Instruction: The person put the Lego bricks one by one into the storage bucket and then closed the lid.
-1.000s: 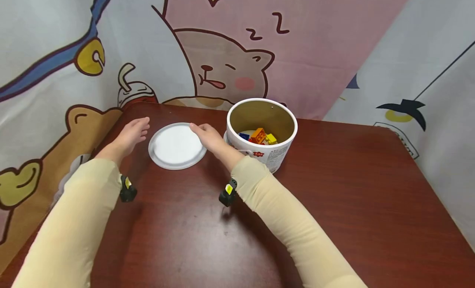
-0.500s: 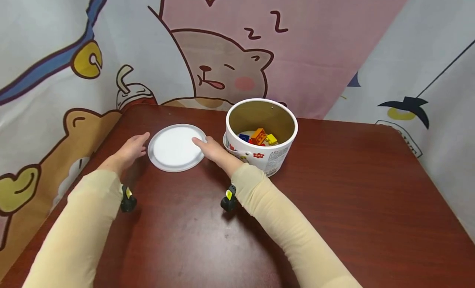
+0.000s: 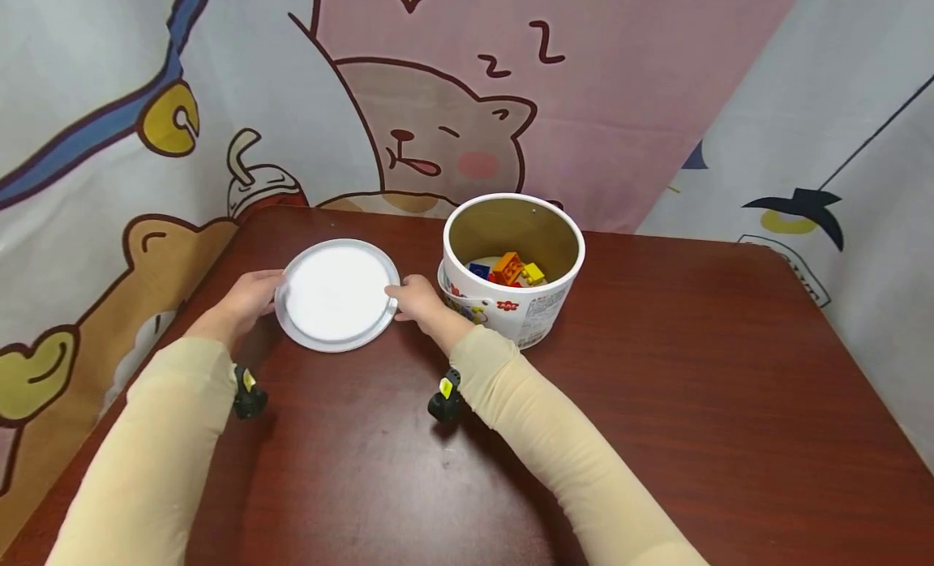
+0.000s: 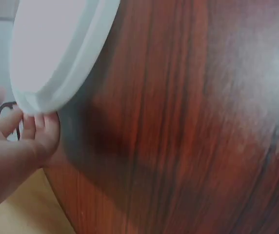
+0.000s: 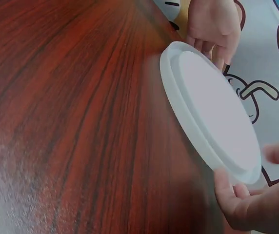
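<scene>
A round white plastic lid (image 3: 337, 294) with a raised rim is held level between the two hands, close over the table. My left hand (image 3: 251, 300) is at its left edge; in the left wrist view, the fingers (image 4: 40, 127) curl under the rim. On the opposite side, my right hand (image 3: 419, 301) grips the rim, its thumb over the edge. The right wrist view shows the lid (image 5: 217, 112) tilted across the picture, with both hands at its ends. Right beside the right hand stands a white bucket (image 3: 536, 306), uncovered.
Colourful toy bricks (image 3: 508, 267), orange, yellow, blue and red, lie inside the bucket, whose handle hangs down its side. A brown wooden table (image 3: 693, 371) carries everything. Behind it hangs a cartoon-printed cloth (image 3: 620, 104).
The lid has shifted left and toward me. My left hand, apart from it earlier, is now at its rim. My right hand has moved slightly nearer with the lid.
</scene>
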### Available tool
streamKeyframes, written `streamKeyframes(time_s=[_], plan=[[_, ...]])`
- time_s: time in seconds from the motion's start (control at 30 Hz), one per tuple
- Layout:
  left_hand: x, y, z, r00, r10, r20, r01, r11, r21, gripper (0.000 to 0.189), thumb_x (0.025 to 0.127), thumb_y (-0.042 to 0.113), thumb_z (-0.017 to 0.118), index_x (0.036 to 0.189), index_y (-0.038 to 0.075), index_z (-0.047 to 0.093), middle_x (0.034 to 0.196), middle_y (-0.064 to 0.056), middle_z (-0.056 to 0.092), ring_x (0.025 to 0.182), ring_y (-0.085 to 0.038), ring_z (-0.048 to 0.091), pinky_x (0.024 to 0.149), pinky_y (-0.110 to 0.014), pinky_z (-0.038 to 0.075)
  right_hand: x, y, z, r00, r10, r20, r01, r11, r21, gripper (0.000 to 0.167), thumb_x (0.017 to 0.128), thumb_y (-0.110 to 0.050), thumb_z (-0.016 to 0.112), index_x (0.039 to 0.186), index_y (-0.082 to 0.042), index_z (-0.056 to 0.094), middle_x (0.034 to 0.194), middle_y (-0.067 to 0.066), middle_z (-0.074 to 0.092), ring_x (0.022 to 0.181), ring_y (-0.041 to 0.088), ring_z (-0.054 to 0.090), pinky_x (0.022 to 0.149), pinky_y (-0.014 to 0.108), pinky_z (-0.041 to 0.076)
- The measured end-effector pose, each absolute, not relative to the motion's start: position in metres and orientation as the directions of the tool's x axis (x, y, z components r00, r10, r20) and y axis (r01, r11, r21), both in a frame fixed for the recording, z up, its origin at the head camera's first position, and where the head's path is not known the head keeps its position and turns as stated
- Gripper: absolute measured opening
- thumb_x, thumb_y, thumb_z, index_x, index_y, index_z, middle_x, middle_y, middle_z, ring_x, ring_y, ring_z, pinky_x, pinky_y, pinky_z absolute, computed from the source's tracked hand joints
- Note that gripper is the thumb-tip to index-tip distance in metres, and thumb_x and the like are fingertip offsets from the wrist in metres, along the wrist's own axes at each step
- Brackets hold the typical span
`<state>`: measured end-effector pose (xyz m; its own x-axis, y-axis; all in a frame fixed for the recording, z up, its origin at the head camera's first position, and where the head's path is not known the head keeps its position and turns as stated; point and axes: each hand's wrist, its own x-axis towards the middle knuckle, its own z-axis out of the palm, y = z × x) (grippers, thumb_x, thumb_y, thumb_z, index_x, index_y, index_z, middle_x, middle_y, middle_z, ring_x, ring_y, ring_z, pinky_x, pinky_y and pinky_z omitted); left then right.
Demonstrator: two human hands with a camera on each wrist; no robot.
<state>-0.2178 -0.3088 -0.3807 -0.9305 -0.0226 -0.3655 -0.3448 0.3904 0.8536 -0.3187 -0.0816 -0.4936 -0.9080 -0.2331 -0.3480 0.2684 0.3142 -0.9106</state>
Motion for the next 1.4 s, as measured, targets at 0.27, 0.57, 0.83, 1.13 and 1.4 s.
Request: streamKeyframes(time_s=[0.27, 0.57, 0.83, 1.13, 1.4], plan=[[-0.217, -0.325, -0.380, -0.960, 0.044, -0.278, -0.246, 0.344, 0.906, 0.053, 0.094, 0.002, 0.036, 0.142, -0.014, 0.020, 0.092, 0.008, 0.058, 0.076, 0.007, 0.052, 0.071, -0.010, 0.047, -0.297, -0.073, -0.457, -0.928, -0.215, -0.305, 0.255, 0.229, -0.939, 0.031, 0.087, -0.002, 0.052, 0.118, -0.005, 0.056, 0.081, 0.009, 0.059, 0.067, 0.017, 0.058, 0.062, 0.030, 0.056], [-0.216, -0.338, -0.360, -0.957, 0.058, -0.284, -0.267, 0.198, 0.943, 0.056, 0.099, 0.010, 0.037, 0.146, -0.007, 0.013, 0.090, 0.019, 0.061, 0.079, 0.009, 0.054, 0.072, -0.009, 0.048, -0.242, -0.064, -0.354, -0.914, -0.269, -0.302, 0.267, 0.161, -0.950, 0.044, 0.091, 0.005, 0.044, 0.135, 0.005, 0.040, 0.089, 0.020, 0.059, 0.056, 0.013, 0.055, 0.069, 0.033, 0.058], [-0.214, -0.348, -0.339, -0.959, 0.069, -0.274, -0.266, 0.113, 0.957, 0.065, 0.097, 0.025, 0.049, 0.148, 0.001, 0.016, 0.089, 0.024, 0.058, 0.082, 0.006, 0.060, 0.071, -0.015, 0.052, -0.250, -0.065, -0.333, -0.917, -0.286, -0.280, 0.238, 0.174, -0.956, 0.044, 0.089, 0.005, 0.049, 0.133, 0.005, 0.042, 0.104, 0.028, 0.061, 0.054, 0.016, 0.057, 0.066, 0.031, 0.058], [-0.208, -0.347, -0.318, -0.969, 0.037, -0.244, -0.242, 0.052, 0.969, 0.014, 0.091, 0.030, 0.058, 0.105, 0.034, 0.061, 0.094, 0.021, 0.061, 0.082, 0.001, 0.061, 0.071, -0.016, 0.052, -0.248, -0.058, -0.304, -0.898, -0.328, -0.294, 0.243, 0.187, -0.952, 0.041, 0.091, 0.001, 0.051, 0.131, 0.005, 0.044, 0.086, 0.019, 0.060, 0.055, 0.014, 0.057, 0.064, 0.028, 0.057], [-0.212, -0.342, -0.306, -0.973, 0.063, -0.224, -0.220, 0.061, 0.974, 0.025, 0.092, 0.027, 0.057, 0.118, 0.026, 0.058, 0.098, 0.020, 0.062, 0.085, 0.001, 0.062, 0.071, -0.017, 0.053, -0.247, -0.044, -0.278, -0.899, -0.328, -0.289, 0.230, 0.209, -0.951, 0.038, 0.090, 0.001, 0.053, 0.127, 0.006, 0.046, 0.070, 0.013, 0.056, 0.049, 0.014, 0.057, 0.061, 0.029, 0.057]])
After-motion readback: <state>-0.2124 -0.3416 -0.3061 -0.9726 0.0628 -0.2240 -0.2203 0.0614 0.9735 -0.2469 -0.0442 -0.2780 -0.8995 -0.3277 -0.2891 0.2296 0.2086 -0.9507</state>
